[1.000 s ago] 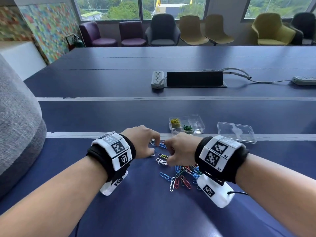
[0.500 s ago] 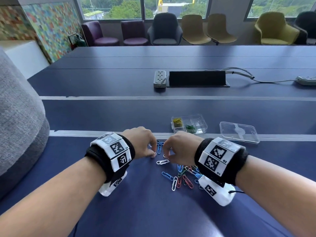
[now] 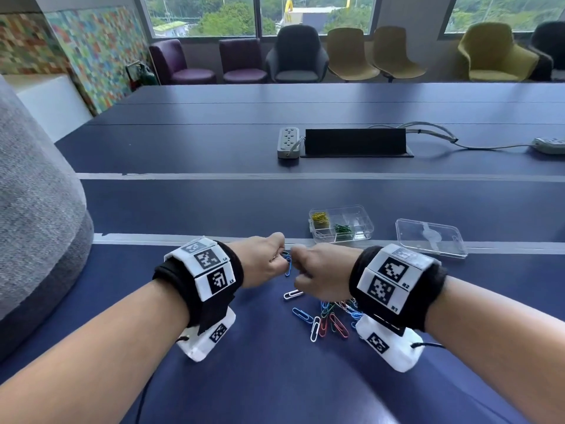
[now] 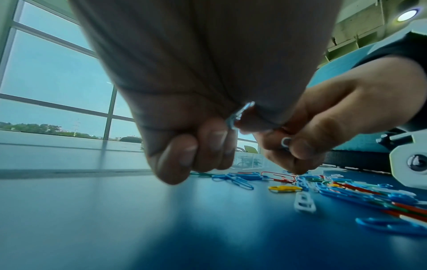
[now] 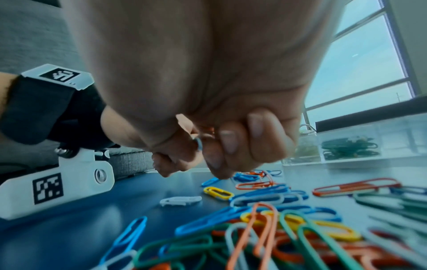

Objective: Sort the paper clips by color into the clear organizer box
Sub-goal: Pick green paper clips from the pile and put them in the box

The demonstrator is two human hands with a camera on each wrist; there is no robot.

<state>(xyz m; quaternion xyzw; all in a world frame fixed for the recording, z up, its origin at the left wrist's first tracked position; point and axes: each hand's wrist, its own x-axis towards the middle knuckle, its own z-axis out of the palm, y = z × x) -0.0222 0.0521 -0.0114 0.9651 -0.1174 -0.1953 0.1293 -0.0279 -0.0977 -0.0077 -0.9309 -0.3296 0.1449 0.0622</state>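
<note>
Both hands hover close together just above the blue table, fingers curled. My left hand (image 3: 276, 258) pinches a blue paper clip (image 4: 238, 115) between thumb and forefinger. My right hand (image 3: 301, 266) pinches paper clips too: a blue loop (image 5: 199, 143) shows at its fingertips, with a bit of orange behind it. In the head view a blue clip (image 3: 287, 266) hangs between the two hands. A mixed pile of clips (image 3: 331, 316) lies under my right wrist. The clear organizer box (image 3: 363, 218) stands beyond, holding yellow clips (image 3: 319, 218) and green clips (image 3: 342, 229) in separate compartments.
The box's clear lid (image 3: 431, 237) lies to the right of the box. A lone white clip (image 3: 292, 294) lies near the pile. A power strip (image 3: 288, 141) and a black cable hatch (image 3: 356, 142) sit farther back. A grey upholstered seat (image 3: 36, 215) stands at the left.
Both hands have risen from the clips on the table and come together, fingers closed on clips. The camera has tilted slightly.
</note>
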